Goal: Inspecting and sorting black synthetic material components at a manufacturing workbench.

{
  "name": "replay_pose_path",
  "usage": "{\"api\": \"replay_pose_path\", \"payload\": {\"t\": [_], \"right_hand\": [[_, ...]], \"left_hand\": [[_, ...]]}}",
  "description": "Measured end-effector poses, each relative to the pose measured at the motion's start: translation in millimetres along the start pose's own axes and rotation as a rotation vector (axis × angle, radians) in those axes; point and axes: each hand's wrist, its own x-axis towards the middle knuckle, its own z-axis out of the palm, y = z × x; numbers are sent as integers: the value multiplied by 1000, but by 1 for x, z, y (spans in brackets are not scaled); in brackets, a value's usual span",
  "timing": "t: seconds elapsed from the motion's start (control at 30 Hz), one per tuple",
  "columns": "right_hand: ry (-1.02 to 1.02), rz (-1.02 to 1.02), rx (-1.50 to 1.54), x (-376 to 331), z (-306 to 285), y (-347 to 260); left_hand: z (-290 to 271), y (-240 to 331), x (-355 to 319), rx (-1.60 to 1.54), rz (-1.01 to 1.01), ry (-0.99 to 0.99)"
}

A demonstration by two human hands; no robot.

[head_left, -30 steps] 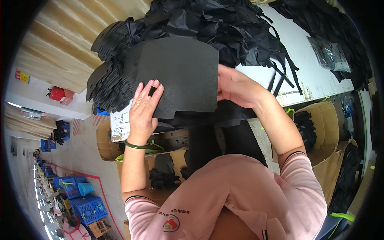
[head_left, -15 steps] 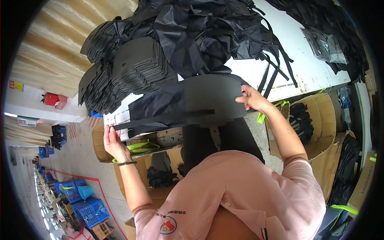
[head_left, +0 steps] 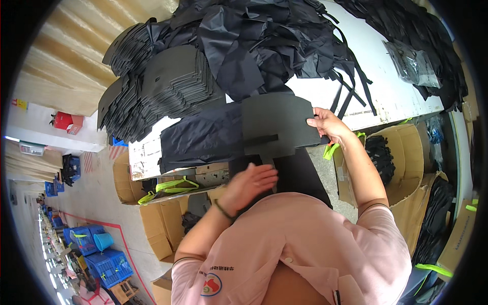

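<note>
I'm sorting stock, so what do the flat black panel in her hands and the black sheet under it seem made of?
Flat black shaped panel: probably stiff foam or fibreboard, matte; it holds flat with clean cut edges. Creased black sheet: thin woven fabric, perhaps nylon, faintly shiny; it wrinkles and drapes.

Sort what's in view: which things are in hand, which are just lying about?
In hand:
- foam panel, right hand gripping its edge
- black fabric cover beside the panel
- left hand just below the panel

Lying about:
- foam stack
- fabric heap
- plastic bag
- cardboard boxes
- blue crates
</note>
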Motion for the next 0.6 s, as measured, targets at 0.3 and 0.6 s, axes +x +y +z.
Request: {"api": "replay_pose_path", "payload": {"t": [0.3, 0.6], "right_hand": [[86, -54, -227, -4, 11, 8], [226, -107, -557, -3, 10, 16]], "left_hand": [[8, -27, 86, -480, 224, 153], [-2, -36, 91, -419, 166, 183]]}}
